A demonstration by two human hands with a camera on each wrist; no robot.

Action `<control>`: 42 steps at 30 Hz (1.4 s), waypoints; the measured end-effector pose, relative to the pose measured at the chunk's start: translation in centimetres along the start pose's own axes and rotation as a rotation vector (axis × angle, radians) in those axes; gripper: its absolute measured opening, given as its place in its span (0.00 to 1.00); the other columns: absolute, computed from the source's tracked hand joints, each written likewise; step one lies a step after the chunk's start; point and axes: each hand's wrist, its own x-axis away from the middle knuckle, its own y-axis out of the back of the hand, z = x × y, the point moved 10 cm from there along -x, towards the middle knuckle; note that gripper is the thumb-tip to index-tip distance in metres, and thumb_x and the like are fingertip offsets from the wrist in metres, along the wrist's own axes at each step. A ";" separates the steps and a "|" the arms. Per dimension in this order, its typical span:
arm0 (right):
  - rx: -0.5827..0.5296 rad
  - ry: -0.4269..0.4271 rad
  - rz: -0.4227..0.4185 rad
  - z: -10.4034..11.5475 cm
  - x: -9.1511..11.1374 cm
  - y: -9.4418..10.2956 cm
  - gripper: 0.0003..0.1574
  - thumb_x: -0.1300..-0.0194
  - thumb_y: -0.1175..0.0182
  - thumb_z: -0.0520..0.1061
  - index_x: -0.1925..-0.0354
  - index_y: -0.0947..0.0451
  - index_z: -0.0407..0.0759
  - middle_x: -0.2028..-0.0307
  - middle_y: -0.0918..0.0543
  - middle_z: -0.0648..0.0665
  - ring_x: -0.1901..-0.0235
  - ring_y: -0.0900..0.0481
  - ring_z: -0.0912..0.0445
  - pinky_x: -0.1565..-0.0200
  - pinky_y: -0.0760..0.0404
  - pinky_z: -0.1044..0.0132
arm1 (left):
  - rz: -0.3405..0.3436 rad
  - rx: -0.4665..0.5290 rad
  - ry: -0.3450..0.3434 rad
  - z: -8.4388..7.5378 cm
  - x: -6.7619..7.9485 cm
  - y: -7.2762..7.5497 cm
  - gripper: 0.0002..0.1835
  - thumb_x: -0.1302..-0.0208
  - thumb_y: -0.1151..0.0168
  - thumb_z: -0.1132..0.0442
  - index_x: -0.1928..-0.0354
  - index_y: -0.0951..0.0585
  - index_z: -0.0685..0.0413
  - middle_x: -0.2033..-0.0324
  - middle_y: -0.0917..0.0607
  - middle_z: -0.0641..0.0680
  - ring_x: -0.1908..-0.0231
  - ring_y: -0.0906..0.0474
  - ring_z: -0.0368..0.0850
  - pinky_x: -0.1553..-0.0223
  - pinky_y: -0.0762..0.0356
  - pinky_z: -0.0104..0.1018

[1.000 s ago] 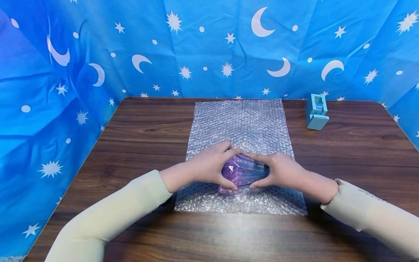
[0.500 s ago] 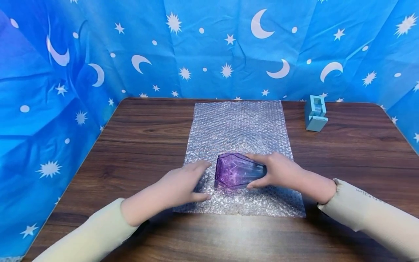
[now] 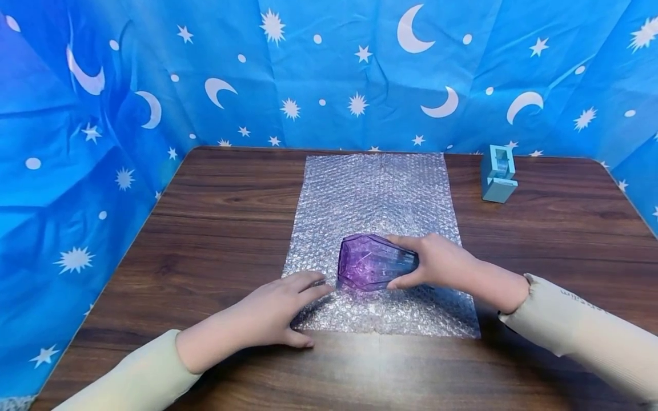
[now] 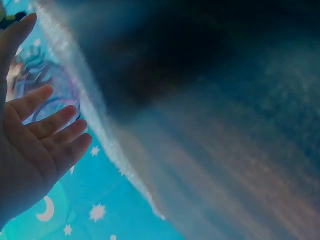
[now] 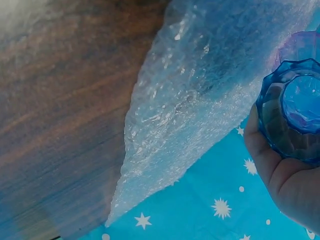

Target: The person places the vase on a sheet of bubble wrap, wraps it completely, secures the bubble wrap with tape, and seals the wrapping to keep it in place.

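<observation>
A faceted, see-through glass vase, purple at its left end and blue at its right, lies on its side over a sheet of bubble wrap. My right hand grips the blue end, fingers along the far side and thumb along the near side. From the right wrist, the blue round end of the vase faces the camera with the thumb curled at its edge. My left hand holds nothing; its fingers are spread near the wrap's left edge, fingertips a little short of the purple end.
A light-blue tape dispenser stands at the back right of the brown wooden table. Behind the table hangs a blue cloth with white moons and stars, which also covers the left and right sides.
My left hand has let go of the vase's purple end and moved left and toward me, its fingers spread. The right hand keeps its hold, and the vase lies almost where it was.
</observation>
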 end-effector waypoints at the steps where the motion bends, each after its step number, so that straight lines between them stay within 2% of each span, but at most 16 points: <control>1: 0.003 0.002 -0.001 0.0 0.0 0.0 0.56 0.47 0.25 0.67 0.26 0.30 0.46 0.85 0.42 0.57 0.83 0.46 0.61 0.72 0.34 0.67 | -0.004 -0.020 -0.022 -0.2 -0.1 -0.2 0.46 0.47 0.23 0.43 0.27 0.29 0.49 0.30 0.26 0.61 0.31 0.27 0.62 0.33 0.24 0.58; 7: 0.032 0.025 -0.017 0.3 -0.1 0.1 0.56 0.47 0.25 0.67 0.27 0.30 0.46 0.85 0.40 0.56 0.83 0.46 0.62 0.70 0.33 0.66 | -0.046 -0.108 -0.083 -0.6 -0.6 -0.8 0.39 0.43 0.25 0.46 0.31 0.25 0.50 0.34 0.21 0.60 0.33 0.24 0.58 0.32 0.24 0.53; 11: 0.019 0.020 -0.006 0.2 -0.1 0.1 0.56 0.46 0.25 0.66 0.26 0.31 0.45 0.86 0.44 0.57 0.83 0.48 0.62 0.73 0.35 0.67 | -0.082 -0.161 -0.131 -1.3 -0.9 -0.7 0.34 0.41 0.28 0.53 0.33 0.23 0.50 0.37 0.19 0.59 0.36 0.21 0.56 0.35 0.21 0.50; 14: 0.012 0.019 -0.001 0.2 -0.1 0.2 0.56 0.46 0.25 0.65 0.26 0.31 0.44 0.87 0.45 0.57 0.84 0.47 0.62 0.73 0.34 0.67 | -0.076 -0.189 -0.168 -1.8 -1.1 -0.7 0.34 0.45 0.29 0.60 0.33 0.23 0.50 0.37 0.19 0.59 0.37 0.21 0.56 0.36 0.20 0.49; 17: 0.020 0.021 -0.002 0.2 -0.1 0.2 0.56 0.46 0.25 0.65 0.27 0.30 0.43 0.87 0.44 0.57 0.84 0.46 0.62 0.71 0.32 0.67 | -0.028 -0.192 -0.171 -2.0 -1.2 -0.9 0.40 0.51 0.28 0.65 0.31 0.25 0.49 0.35 0.21 0.59 0.35 0.22 0.57 0.35 0.20 0.49; 21: 0.024 0.019 -0.002 0.0 -0.1 0.1 0.56 0.46 0.24 0.64 0.27 0.30 0.42 0.87 0.45 0.57 0.84 0.47 0.62 0.72 0.32 0.67 | 0.013 -0.182 -0.152 -2.0 -1.2 -1.2 0.43 0.54 0.29 0.70 0.30 0.26 0.48 0.33 0.23 0.59 0.33 0.25 0.58 0.37 0.19 0.51; 28: 0.023 0.016 0.003 0.0 -0.1 0.0 0.57 0.46 0.25 0.65 0.27 0.31 0.43 0.87 0.45 0.58 0.84 0.46 0.62 0.73 0.34 0.68 | -0.044 -0.233 -0.169 -2.8 -1.7 -1.2 0.38 0.52 0.33 0.74 0.33 0.24 0.49 0.37 0.22 0.59 0.38 0.22 0.56 0.44 0.14 0.47; 34: 0.031 0.025 -0.001 -0.1 0.0 0.0 0.56 0.46 0.25 0.65 0.27 0.31 0.42 0.87 0.44 0.58 0.84 0.46 0.62 0.73 0.34 0.68 | -0.009 -0.219 -0.170 -3.0 -1.9 -1.4 0.45 0.59 0.26 0.69 0.32 0.27 0.50 0.37 0.24 0.59 0.38 0.24 0.55 0.44 0.15 0.46; 36: 0.033 0.025 -0.001 -0.1 0.0 0.0 0.56 0.46 0.24 0.64 0.27 0.30 0.42 0.87 0.44 0.57 0.84 0.47 0.62 0.73 0.34 0.67 | -0.042 -0.225 -0.173 -3.1 -2.0 -1.3 0.42 0.58 0.27 0.70 0.34 0.27 0.49 0.39 0.23 0.59 0.40 0.23 0.55 0.47 0.13 0.45; 39: 0.040 0.031 -0.001 0.0 -0.1 0.0 0.55 0.46 0.24 0.64 0.27 0.30 0.42 0.88 0.40 0.56 0.84 0.45 0.61 0.71 0.32 0.67 | -0.135 -0.266 -0.185 -3.4 -2.1 -0.9 0.35 0.54 0.29 0.71 0.39 0.24 0.48 0.45 0.20 0.57 0.48 0.20 0.52 0.56 0.12 0.41; 42: 0.049 0.036 0.000 0.1 -0.2 0.0 0.55 0.46 0.24 0.64 0.27 0.30 0.42 0.88 0.33 0.53 0.83 0.41 0.61 0.70 0.30 0.66 | -0.206 -0.333 -0.179 -3.6 -2.3 -0.8 0.27 0.49 0.28 0.64 0.45 0.22 0.49 0.54 0.19 0.54 0.57 0.20 0.49 0.67 0.15 0.36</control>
